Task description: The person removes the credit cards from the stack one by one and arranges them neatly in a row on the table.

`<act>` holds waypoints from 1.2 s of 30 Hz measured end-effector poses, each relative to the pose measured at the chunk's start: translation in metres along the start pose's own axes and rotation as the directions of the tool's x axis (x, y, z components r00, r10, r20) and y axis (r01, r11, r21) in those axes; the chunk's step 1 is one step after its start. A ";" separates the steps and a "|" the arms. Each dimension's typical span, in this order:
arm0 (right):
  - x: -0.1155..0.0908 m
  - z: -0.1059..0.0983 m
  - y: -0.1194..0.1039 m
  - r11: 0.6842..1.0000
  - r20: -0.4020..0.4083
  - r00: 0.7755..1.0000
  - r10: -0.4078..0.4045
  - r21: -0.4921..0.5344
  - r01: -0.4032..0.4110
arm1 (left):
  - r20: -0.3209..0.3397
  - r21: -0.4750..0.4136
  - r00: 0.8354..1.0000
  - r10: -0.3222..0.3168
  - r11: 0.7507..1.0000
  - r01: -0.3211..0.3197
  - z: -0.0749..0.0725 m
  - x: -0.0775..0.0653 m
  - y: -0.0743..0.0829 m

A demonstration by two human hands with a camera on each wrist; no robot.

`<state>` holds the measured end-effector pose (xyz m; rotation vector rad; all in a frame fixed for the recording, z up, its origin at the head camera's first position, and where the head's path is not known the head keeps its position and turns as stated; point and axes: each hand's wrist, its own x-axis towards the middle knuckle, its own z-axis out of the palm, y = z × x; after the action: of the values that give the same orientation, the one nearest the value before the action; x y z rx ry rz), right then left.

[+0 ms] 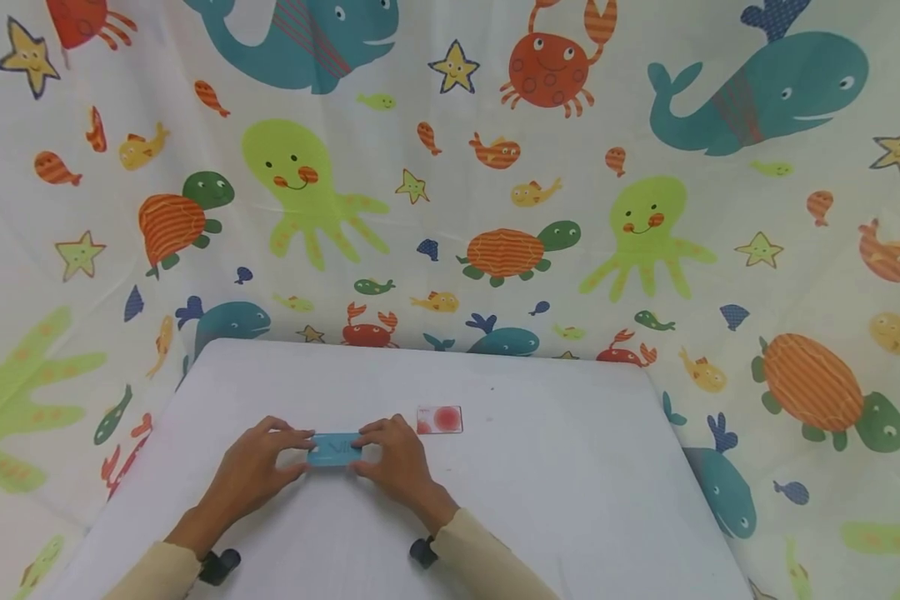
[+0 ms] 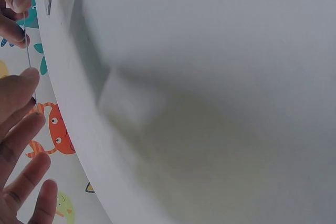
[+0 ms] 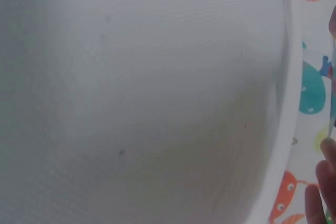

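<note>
A thin light-blue card (image 1: pixel 333 450) with faint markings is held level between two hands, raised over the white table. My left hand (image 1: pixel 258 458) pinches its left end between thumb and fingers. The right end is pinched the same way by my right hand (image 1: pixel 401 462). In the left wrist view the card (image 2: pixel 28 53) shows edge-on as a thin line, and the other fingers of the left hand (image 2: pixel 21 140) spread away from it. At the far right of the right wrist view, part of the right hand (image 3: pixel 326 182) shows, mostly cut off.
A red-and-white card (image 1: pixel 439 419) with a round red patch lies on the white table (image 1: pixel 570 483), to the right of the hands. Behind the table hangs a curtain (image 1: pixel 435 200) printed with sea animals. Dark wrist cameras (image 1: pixel 220 567) are worn under both sleeves.
</note>
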<state>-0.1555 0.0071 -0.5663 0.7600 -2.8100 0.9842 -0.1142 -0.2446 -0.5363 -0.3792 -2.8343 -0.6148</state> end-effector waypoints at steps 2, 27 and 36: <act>0.000 0.002 0.000 1.000 0.005 1.000 0.001 -0.010 -0.001 | 0.004 0.000 1.000 -0.002 1.000 0.002 0.000 0.000 -0.001; 0.015 0.023 -0.019 0.997 0.014 1.000 -0.007 -0.079 0.008 | 0.124 -0.026 0.989 -0.081 0.996 0.085 -0.009 -0.001 -0.027; 0.016 0.030 -0.024 0.995 0.025 1.000 -0.011 -0.101 0.014 | 0.135 -0.024 0.987 -0.089 0.995 0.093 -0.009 -0.006 -0.032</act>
<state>-0.1552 -0.0344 -0.5731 0.7816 -2.8464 0.8283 -0.1166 -0.2777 -0.5414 -0.3082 -2.9877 -0.6746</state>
